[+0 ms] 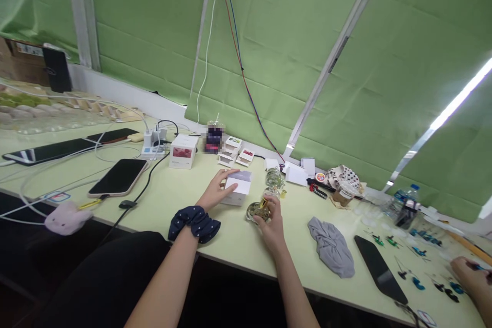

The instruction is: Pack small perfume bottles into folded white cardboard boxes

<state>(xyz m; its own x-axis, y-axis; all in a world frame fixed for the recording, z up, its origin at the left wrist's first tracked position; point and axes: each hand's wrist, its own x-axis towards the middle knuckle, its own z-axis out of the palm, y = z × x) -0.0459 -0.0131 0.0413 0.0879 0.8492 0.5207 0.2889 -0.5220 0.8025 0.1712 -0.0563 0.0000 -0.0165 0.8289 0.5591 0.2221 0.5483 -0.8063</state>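
My left hand (216, 189) rests on the table with its fingers round a small white box (239, 188), holding its near side. A dark dotted scrunchie (195, 222) sits on that wrist. My right hand (271, 221) grips a small glass bottle with a gold cap (260, 208), lying just right of the box. A second clear glass bottle (274, 178) stands behind it.
A phone (119, 176) on a cable, a charger block (152, 144) and a white-and-red box (183, 151) lie left. Small stacked boxes (234, 151) and white cards (295, 173) sit behind. A grey cloth (332, 246), a dark phone (380, 269) and another person's hand (472, 277) are right.
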